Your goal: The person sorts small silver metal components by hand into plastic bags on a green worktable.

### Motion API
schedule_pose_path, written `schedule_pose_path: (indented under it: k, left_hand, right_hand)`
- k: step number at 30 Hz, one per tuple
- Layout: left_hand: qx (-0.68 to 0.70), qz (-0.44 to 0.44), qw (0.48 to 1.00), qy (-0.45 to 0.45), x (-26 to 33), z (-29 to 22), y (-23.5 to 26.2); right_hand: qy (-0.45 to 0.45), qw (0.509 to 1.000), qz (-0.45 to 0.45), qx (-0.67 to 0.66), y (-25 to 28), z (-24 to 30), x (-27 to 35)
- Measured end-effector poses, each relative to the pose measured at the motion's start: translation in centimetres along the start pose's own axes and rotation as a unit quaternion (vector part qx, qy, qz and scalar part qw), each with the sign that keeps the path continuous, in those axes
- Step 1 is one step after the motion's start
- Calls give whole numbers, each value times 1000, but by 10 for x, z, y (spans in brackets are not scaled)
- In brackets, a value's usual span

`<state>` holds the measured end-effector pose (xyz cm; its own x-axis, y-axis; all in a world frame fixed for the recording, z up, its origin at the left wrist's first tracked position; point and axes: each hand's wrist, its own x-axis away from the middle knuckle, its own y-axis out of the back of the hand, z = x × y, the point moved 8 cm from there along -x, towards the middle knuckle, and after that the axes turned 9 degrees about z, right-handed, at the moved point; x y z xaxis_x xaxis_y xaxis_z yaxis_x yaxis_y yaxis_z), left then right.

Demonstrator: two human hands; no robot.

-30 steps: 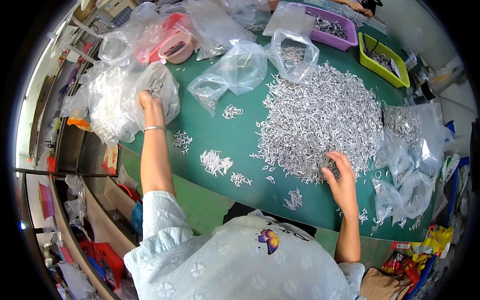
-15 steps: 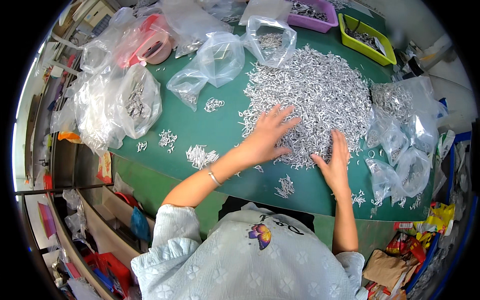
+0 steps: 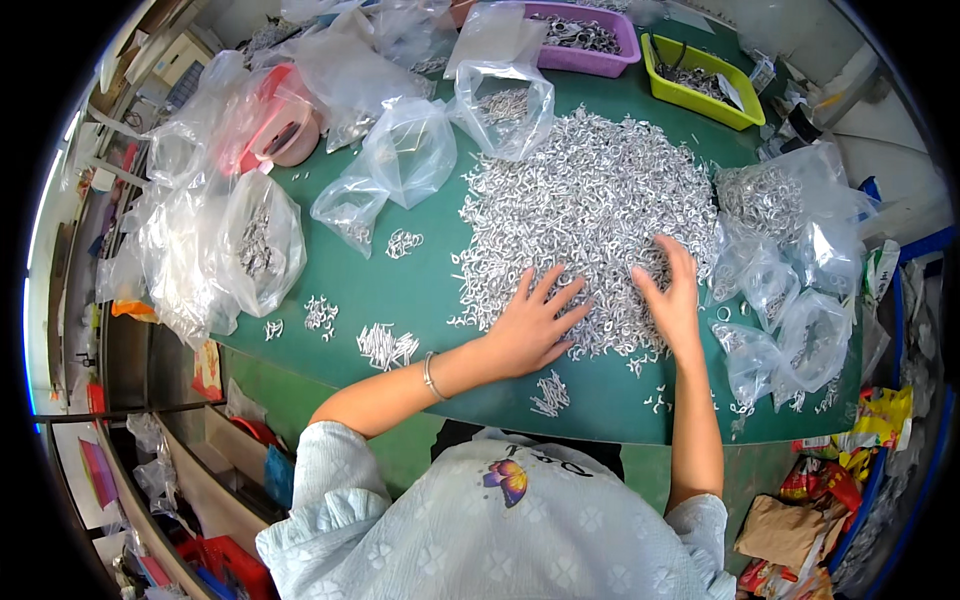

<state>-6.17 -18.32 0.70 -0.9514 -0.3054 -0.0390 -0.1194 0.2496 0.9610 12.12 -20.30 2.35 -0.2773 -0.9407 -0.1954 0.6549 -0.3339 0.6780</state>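
Observation:
A wide heap of small silvery hook-shaped metal pieces [image 3: 590, 190] covers the middle of the green table [image 3: 420, 300]. My left hand [image 3: 532, 328] lies at the heap's near left edge, fingers spread and palm down. My right hand [image 3: 674, 305] rests on the near right part of the heap, fingers slightly bent and thumb apart. Neither hand visibly holds a piece, though the undersides of both are hidden. Close to my left hand are a small pile of metal pins [image 3: 550, 394] and a larger pin pile [image 3: 388, 346].
Clear plastic bags of metal parts [image 3: 262, 245] stand at the left, and more bags [image 3: 775, 270] at the right. At the back are a pink bowl [image 3: 292, 135], a purple basket [image 3: 600, 60] and a yellow-green basket [image 3: 705, 95]. Small piles of rings [image 3: 404, 242] and curved pieces [image 3: 321, 313] lie left.
My left hand has drawn back toward me to the heap's near edge. My right hand has shifted farther onto the heap. The whole view has turned slightly.

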Motion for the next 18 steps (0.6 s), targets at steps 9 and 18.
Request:
schedule_pose_path:
  k: [9,18]
  left_hand:
    - [184,-169,968,18,-82,70,48]
    - [173,-228,909,303,-215,232,37]
  right_hand:
    - [-58,994,-89,20,26,-90,-133]
    - [-150,978,-123,76,18,-150,-220]
